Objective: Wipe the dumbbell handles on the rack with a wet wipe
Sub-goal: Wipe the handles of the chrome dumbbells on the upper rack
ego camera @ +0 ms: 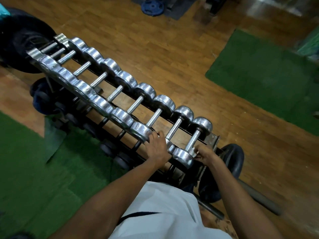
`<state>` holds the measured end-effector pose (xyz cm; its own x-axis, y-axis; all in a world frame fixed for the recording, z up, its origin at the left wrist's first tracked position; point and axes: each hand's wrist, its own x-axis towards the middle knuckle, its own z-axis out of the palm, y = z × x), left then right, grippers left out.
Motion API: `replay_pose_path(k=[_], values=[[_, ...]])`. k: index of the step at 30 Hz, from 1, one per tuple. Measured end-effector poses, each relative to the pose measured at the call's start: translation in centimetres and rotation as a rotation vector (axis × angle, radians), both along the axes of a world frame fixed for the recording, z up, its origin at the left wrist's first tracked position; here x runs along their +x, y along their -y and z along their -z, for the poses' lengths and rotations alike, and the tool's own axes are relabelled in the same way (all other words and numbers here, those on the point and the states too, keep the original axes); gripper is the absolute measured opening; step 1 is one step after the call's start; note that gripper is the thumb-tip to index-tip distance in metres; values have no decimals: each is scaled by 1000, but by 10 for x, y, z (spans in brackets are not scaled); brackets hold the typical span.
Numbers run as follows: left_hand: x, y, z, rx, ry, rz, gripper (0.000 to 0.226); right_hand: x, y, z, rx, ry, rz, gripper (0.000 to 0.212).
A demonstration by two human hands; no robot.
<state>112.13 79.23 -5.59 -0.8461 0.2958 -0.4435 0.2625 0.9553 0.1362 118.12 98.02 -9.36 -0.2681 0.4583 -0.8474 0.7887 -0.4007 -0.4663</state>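
Rack (pixel 213 138): dark metal frame, running diagonally from upper left to lower right over the wooden floor (pixel 172 54); landmark for all entries below.

Dumbbells (pixel 120 91): chrome, roughly ten on the top tier of the rack, laid crosswise, heads resting on the two rails, handles bridging the gap between.

End dumbbell (pixel 194 140): last in the row at the near, lower-right end of the rack; near head beside both hands.

Second dumbbell (pixel 176 125): just up the rack from the end dumbbell; near head mostly hidden under the left hand.

Left hand (pixel 158 147): laid over the near rail of the rack, fingers curled over the near head of the second dumbbell, touching the head next along.

Right hand (pixel 206 154): at the near end of the rack, just right of the end dumbbell's near head; fingers curled, pinching a wet wipe.

Wet wipe (pixel 195 151): small pale scrap, showing between the right fingertips and the end dumbbell's handle base; contact with the handle not clear.

Lower tier (pixel 110 149): dark dumbbells beneath the chrome row, partly hidden.

Weight plates (pixel 233 157): black, leaning at the near end of the rack; more at the far end.

Green mats (pixel 259 71): one right of the rack, one left.

Blue plate (pixel 151 7): on the floor well beyond the rack.
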Motion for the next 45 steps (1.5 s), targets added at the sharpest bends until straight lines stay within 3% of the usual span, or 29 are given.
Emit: replay_pose_path(k=[2,5,11,14,20,26,32,40,45], values=[[1,3,-1,22,18,10,98,0,-1,-7,65,29,-81,37],[-5,4,-7,96,82,-38,88,2,-3,-19,89,41,-138,17],[-21,18,-16,273,215,-112,65,-2,6,-35,-62,-200,136,16],[-27,38,-20,364,245,-114,57,-6,30,-50,-89,-295,176,13],[-33,98,-31,415,240,-99,22,-10,86,-62,-205,-380,322,35],[-27,148,-20,453,309,-137,22,-4,151,-65,-166,-404,241,22],[-5,174,-16,534,304,-167,16,12,194,-57,-116,-397,298,30],[16,181,-15,569,335,-177,9,31,210,-49,5,-380,364,33],[31,180,-2,528,339,-192,11,52,208,-28,110,-314,245,22]])
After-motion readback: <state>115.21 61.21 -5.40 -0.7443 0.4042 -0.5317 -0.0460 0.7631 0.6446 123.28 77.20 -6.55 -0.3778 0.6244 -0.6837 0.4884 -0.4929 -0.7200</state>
